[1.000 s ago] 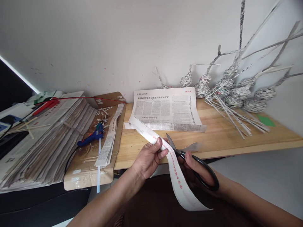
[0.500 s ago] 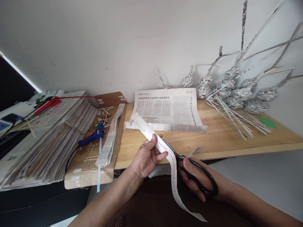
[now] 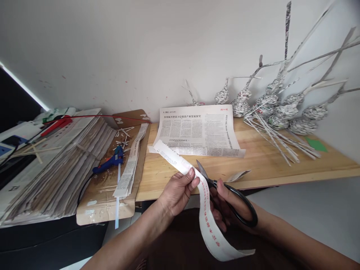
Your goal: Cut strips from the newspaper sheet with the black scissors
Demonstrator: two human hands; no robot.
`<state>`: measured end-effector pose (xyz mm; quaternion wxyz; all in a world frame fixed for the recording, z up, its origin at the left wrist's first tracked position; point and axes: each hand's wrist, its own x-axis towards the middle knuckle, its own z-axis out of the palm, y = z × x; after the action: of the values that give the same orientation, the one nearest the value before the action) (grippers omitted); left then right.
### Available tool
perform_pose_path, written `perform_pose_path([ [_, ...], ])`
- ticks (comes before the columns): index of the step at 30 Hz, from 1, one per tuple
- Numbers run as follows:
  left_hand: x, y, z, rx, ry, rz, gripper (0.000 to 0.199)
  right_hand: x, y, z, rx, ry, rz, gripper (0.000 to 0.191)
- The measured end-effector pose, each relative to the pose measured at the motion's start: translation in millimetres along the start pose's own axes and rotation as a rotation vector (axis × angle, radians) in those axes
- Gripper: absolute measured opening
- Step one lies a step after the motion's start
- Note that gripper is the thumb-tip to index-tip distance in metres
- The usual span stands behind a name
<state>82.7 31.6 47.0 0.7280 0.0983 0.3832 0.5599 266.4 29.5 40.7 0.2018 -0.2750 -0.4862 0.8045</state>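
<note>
Scissors (image 3: 214, 183) fill the curled, half-hidden fingers of the right hand (image 3: 232, 200); the left hand (image 3: 178, 189) pinches the paper strip (image 3: 206, 221) between closed fingers, its tail drooping toward five o'clock (small print's illegible).

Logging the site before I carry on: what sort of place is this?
Probably a small papercraft workspace: woven paper gourd shapes, a tall newspaper stack and a blue glue gun suggest it.

Plain pale wall (image 3: 146, 45) behind a wooden table (image 3: 281, 165)
</note>
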Motion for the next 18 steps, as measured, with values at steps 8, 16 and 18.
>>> perform_pose_path([
  [8,-0.1,-0.2,-0.4,-0.006,0.018,0.021,0.019,-3.5,1.1,1.6,-0.090,0.064,0.041,0.068],
  [16,0.3,18.5,-1.8,0.031,0.021,0.005,0.020,-10.9,-5.5,-7.8,-0.160,0.042,0.064,0.063],
  [18,0.4,19.6,-0.8,0.026,0.026,0.002,0.014,-9.4,-1.7,-10.7,-0.123,0.024,0.091,0.065],
])
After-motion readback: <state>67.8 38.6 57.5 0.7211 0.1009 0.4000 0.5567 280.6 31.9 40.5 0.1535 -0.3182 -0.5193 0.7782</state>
